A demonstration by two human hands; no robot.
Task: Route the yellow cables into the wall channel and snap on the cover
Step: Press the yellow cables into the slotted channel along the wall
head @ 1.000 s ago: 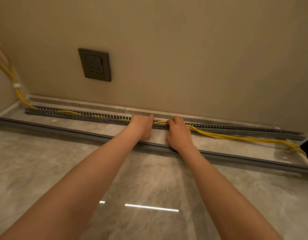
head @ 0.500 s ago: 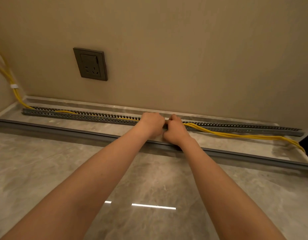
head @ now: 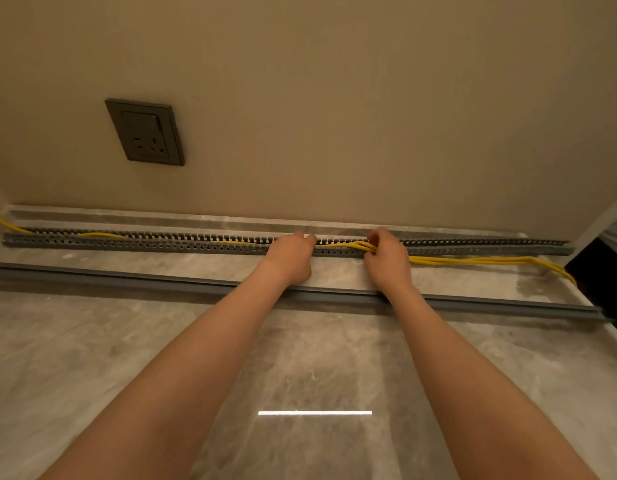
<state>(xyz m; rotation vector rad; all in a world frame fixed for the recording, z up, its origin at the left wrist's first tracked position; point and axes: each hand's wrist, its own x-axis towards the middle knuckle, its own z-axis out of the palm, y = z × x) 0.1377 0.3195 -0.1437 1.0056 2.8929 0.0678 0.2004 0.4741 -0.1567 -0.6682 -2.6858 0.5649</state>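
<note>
Stretching across the whole view, a polished grey-beige marble floor [head: 92, 358] meets a plain beige painted wall [head: 334, 98], and a bright strip of light reflects off the stone at 6 o'clock. A dark grey square wall socket [head: 145, 132] sits on the wall at 10 o'clock. Along the foot of the wall lies the long grey slotted plastic channel [head: 127, 241], running from 9 o'clock to 3 o'clock. Nearer the viewer, parallel to it and apart from it, the long grey plastic cover strip [head: 127, 282] rests flat on the floor, with both forearms crossing over it.

The thin yellow cables [head: 473, 260] enter from 9 o'clock and lie inside the channel on that side; toward 3 o'clock they trail loose on the floor just in front of the channel. The left hand [head: 290, 258] is on the channel near the middle, fingers curled down; whether it grips anything cannot be told. The right hand [head: 386, 259], just beside it toward 3 o'clock, is closed around the bundle of cables at the channel's edge.
</note>
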